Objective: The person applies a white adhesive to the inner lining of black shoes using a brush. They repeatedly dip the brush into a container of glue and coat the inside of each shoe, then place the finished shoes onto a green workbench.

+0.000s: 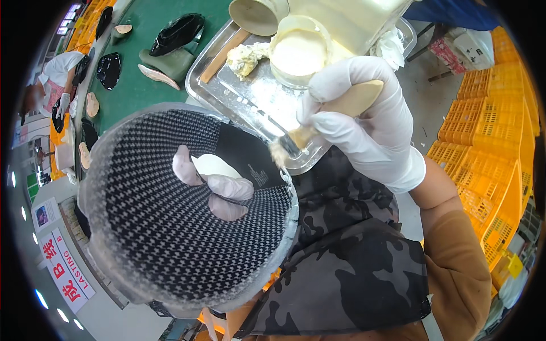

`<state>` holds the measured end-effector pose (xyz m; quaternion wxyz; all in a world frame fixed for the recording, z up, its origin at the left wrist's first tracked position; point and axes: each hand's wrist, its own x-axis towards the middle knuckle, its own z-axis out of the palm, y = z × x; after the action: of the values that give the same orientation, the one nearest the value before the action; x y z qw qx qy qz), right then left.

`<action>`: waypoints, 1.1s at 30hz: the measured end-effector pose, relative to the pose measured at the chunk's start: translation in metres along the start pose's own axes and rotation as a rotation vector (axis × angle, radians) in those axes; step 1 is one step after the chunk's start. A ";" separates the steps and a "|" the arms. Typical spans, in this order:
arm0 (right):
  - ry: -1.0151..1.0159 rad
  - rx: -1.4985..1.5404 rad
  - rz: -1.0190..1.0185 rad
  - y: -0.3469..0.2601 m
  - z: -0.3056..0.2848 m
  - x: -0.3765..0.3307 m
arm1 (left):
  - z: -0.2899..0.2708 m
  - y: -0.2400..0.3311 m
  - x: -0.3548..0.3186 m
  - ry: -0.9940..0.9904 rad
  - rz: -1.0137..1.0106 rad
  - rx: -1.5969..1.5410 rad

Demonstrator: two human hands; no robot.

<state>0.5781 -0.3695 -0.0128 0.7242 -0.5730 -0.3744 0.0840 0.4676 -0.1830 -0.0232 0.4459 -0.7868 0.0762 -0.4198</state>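
Note:
A large, tube-like piece with black-and-white patterned lining [170, 244] fills the middle, probably a boot upper seen into from its top. Pale fuzzy material rims it. Deep inside, white-gloved fingers of my left hand [230, 186] are bent against the lining; the rest of that hand is hidden. A smooth white patch [216, 166] shows beside them; I cannot tell what it is. My gloved right hand [378, 128] grips a flat wooden-handled brush [358, 99]. Its bristles are at the upper's right rim. Beyond the brush stands a tub of whitish paste [301, 54].
A metal tray [242, 94] holds the tub, a cup [256, 16], a wooden stick [224, 55] and a crumpled lump [245, 59]. Shiny black pieces [178, 34] and shoe lasts lie on the green table [133, 68]. Orange crates [472, 119] line the right. Another person [60, 71] works far left.

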 end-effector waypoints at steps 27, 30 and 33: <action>0.235 -0.192 -0.291 -0.008 -0.018 0.086 | -0.003 0.036 -0.079 0.253 -1.601 -1.809; 0.205 -0.213 -0.304 -0.015 -0.035 0.129 | 0.006 0.025 -0.094 0.282 -1.889 -1.841; 0.118 -0.258 -0.054 -0.018 -0.043 0.148 | 0.012 0.019 -0.119 0.359 -1.942 -1.972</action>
<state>0.7042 -0.3266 0.0664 0.6671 -0.6551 -0.3543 -0.0181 0.4061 -0.1278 -0.1116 -0.7670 -0.4465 -0.1774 -0.4253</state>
